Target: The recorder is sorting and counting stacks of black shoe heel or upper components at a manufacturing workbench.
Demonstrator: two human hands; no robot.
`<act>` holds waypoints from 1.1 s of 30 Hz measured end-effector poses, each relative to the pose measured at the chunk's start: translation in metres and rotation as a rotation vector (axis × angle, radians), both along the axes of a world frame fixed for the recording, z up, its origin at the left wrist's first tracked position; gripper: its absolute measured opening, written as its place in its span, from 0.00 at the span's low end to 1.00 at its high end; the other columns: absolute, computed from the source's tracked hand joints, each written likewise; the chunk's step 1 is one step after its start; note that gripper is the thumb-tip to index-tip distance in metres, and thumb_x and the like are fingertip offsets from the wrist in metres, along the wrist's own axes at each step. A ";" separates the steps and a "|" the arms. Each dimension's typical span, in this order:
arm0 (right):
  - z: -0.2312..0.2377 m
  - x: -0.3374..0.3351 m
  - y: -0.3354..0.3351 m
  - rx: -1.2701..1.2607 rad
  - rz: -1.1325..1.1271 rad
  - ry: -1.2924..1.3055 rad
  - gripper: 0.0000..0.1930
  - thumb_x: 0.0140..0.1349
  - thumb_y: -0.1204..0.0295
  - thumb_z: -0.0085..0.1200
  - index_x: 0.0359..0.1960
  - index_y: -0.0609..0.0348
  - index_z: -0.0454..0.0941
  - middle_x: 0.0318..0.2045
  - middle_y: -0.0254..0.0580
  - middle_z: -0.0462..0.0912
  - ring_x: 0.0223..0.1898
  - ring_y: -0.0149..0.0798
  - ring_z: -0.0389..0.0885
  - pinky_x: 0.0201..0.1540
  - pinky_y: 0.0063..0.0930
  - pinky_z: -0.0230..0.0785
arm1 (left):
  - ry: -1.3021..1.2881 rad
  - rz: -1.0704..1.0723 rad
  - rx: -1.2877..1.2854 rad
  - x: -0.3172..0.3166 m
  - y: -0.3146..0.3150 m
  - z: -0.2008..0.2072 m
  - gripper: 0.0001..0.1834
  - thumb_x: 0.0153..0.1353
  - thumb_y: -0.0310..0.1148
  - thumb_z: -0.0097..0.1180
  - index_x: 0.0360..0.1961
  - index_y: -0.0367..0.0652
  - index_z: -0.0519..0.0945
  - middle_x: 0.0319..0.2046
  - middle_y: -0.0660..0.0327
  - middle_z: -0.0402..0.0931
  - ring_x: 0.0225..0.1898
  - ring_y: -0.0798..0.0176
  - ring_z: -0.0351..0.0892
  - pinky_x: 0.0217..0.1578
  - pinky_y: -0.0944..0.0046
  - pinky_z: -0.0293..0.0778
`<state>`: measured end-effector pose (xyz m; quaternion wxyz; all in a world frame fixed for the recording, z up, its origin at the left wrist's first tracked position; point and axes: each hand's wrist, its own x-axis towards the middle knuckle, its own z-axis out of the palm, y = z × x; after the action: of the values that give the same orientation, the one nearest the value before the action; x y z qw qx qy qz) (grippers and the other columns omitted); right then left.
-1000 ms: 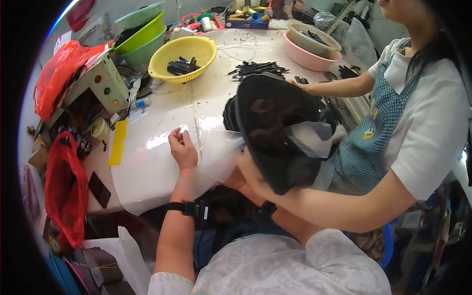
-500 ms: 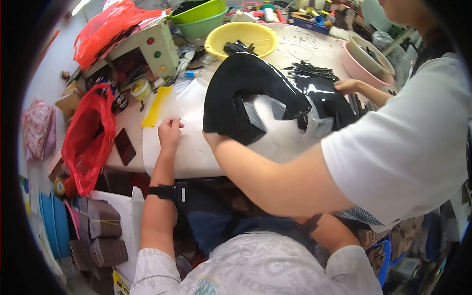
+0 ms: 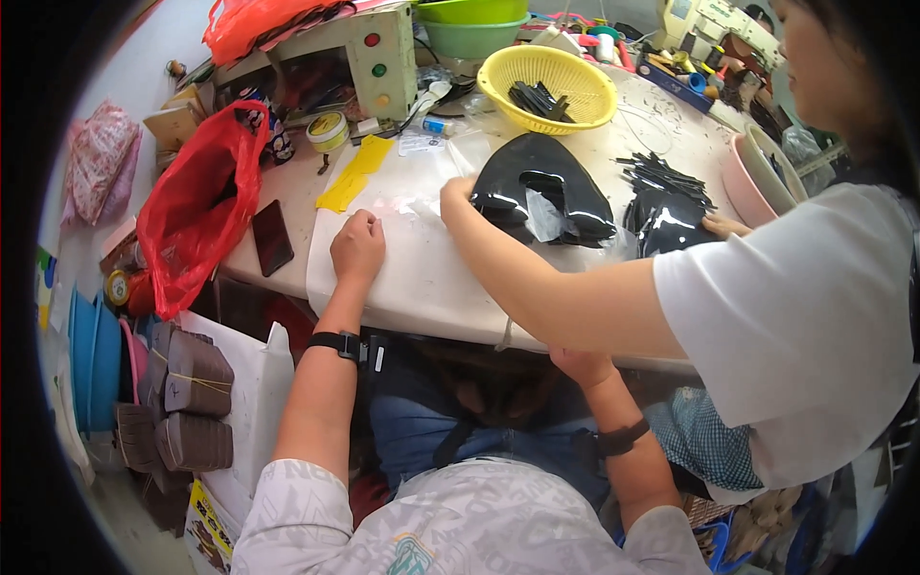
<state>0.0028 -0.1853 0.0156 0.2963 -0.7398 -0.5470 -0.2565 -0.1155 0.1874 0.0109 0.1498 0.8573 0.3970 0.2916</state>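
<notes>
My left hand (image 3: 359, 247) rests on the pale sheet (image 3: 422, 287) covering the table, its fingers curled in and nothing showing in them. My right hand (image 3: 580, 362) is at the table's front edge, partly covered by a co-worker's forearm, and its fingers are mostly hidden. A glossy black curved piece (image 3: 532, 163) with a cut-out middle lies ahead; the co-worker's near hand (image 3: 458, 196) is at its left edge. The co-worker's other hand (image 3: 725, 226) touches a second shiny black piece (image 3: 666, 222) farther right. Crumpled clear plastic (image 3: 544, 218) shows in the cut-out.
Black strips (image 3: 661, 177) lie loose beyond the pieces. A yellow basket (image 3: 494, 81) holds more strips. To the left are yellow scraps (image 3: 356, 172), a phone (image 3: 272, 238), and a red plastic bag (image 3: 196, 216). The co-worker's arm (image 3: 565, 287) crosses the table before me.
The co-worker has lowered the black piece onto the table, farther from me. My right hand has come into view at the table edge. My left hand stays on the sheet, fingers curled.
</notes>
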 end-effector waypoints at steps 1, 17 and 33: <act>-0.012 0.004 -0.001 -0.024 -0.033 -0.007 0.12 0.56 0.75 0.62 0.42 0.62 0.85 0.42 0.49 0.85 0.43 0.52 0.84 0.49 0.44 0.76 | -0.001 0.007 -0.005 0.001 -0.001 0.000 0.07 0.64 0.36 0.58 0.35 0.45 0.79 0.35 0.55 0.84 0.38 0.46 0.83 0.39 0.49 0.77; 0.003 0.002 0.023 -0.009 -0.080 0.233 0.08 0.57 0.76 0.63 0.22 0.59 0.76 0.18 0.44 0.73 0.21 0.50 0.74 0.25 0.42 0.64 | 0.025 0.006 0.038 -0.002 0.005 -0.005 0.05 0.63 0.34 0.57 0.35 0.45 0.78 0.34 0.54 0.84 0.37 0.46 0.84 0.38 0.49 0.77; -0.002 0.003 0.024 0.006 -0.086 0.178 0.12 0.56 0.72 0.63 0.19 0.55 0.73 0.19 0.43 0.73 0.23 0.49 0.75 0.28 0.43 0.68 | 0.013 -0.021 0.070 -0.003 0.008 -0.012 0.06 0.64 0.35 0.57 0.37 0.45 0.78 0.33 0.52 0.83 0.37 0.43 0.82 0.38 0.48 0.76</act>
<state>0.0054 -0.1611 0.0140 0.3346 -0.7816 -0.4854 -0.2037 -0.1183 0.1956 -0.0015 0.1198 0.8680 0.3786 0.2980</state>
